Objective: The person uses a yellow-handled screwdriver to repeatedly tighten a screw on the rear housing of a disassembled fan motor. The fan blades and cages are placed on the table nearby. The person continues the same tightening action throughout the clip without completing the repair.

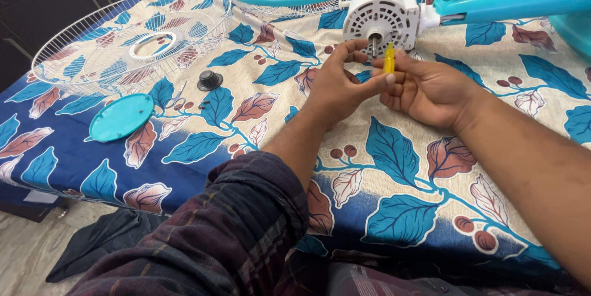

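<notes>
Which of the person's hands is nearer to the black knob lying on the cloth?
Left. The left hand is up at the white fan motor, well right of the black knob; the right hand, holding a small yellow tool, sits farther right.

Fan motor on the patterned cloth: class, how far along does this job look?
Done: both wire guards are off, and the teal cap and black knob lie aside. In hand: the right hand holds a small yellow tool at the fan motor shaft while the left hand steadies it. Left: everything remains unassembled.
</notes>
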